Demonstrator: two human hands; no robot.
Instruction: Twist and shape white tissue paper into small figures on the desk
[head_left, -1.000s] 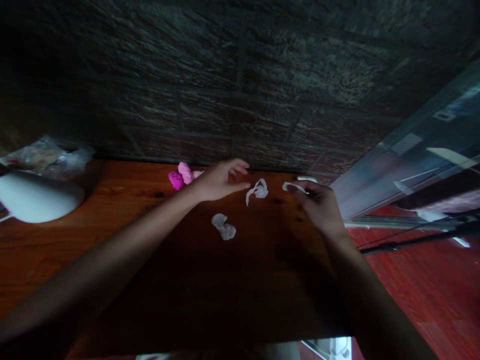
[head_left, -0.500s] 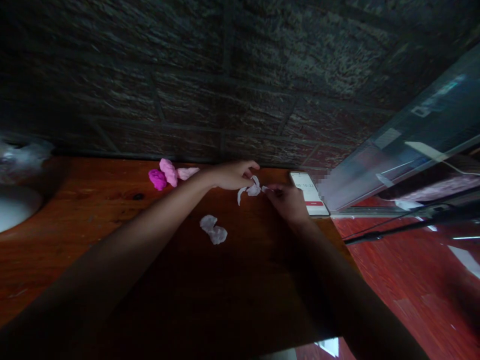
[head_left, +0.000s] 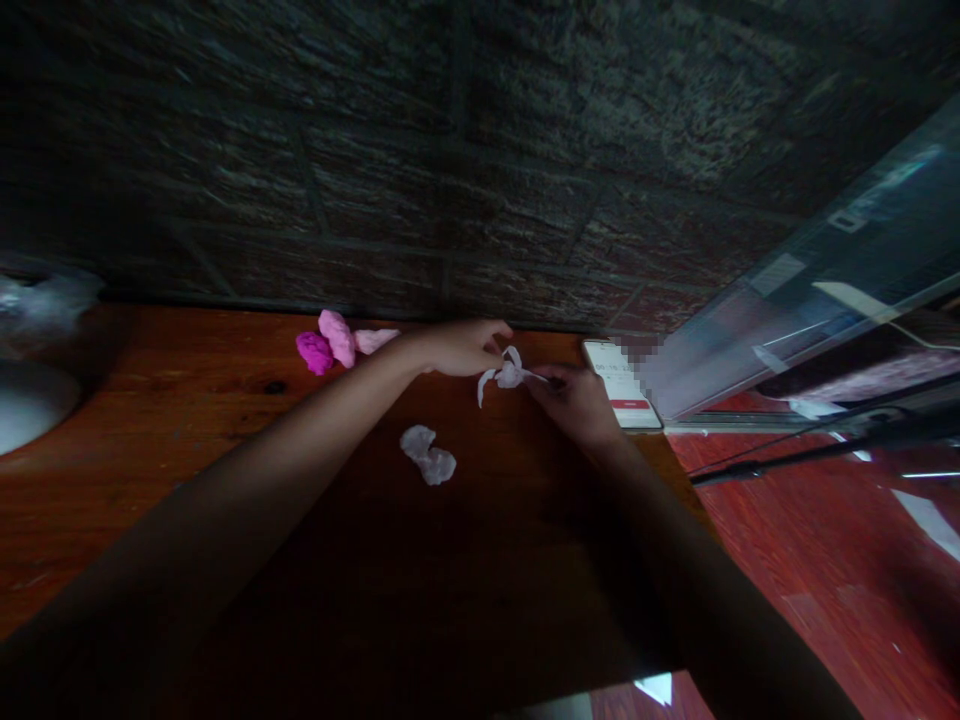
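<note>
While the left hand [head_left: 461, 348] reaches in from nine o'clock of the curled white piece [head_left: 510, 375], the right hand [head_left: 577, 402] comes to it from between three and four o'clock. The right thumb and fingers are pinched on a thin white strip [head_left: 532, 376] that meets the curled piece. The left fingers are bent over its upper edge with a narrow gap; whether they grip it I cannot tell. The curled piece lies at the wooden table [head_left: 487, 560], near the stone-patterned wall [head_left: 450, 200] at twelve o'clock. Taking it as the dial's centre, a crumpled translucent piece [head_left: 431, 461] sits toward eight o'clock, apart from both hands. Magenta [head_left: 314, 352], pink [head_left: 337, 338] and pale pink lumps [head_left: 375, 341] cluster toward nine, and a lit phone [head_left: 628, 388] lies at three, just beyond the right hand.
</note>
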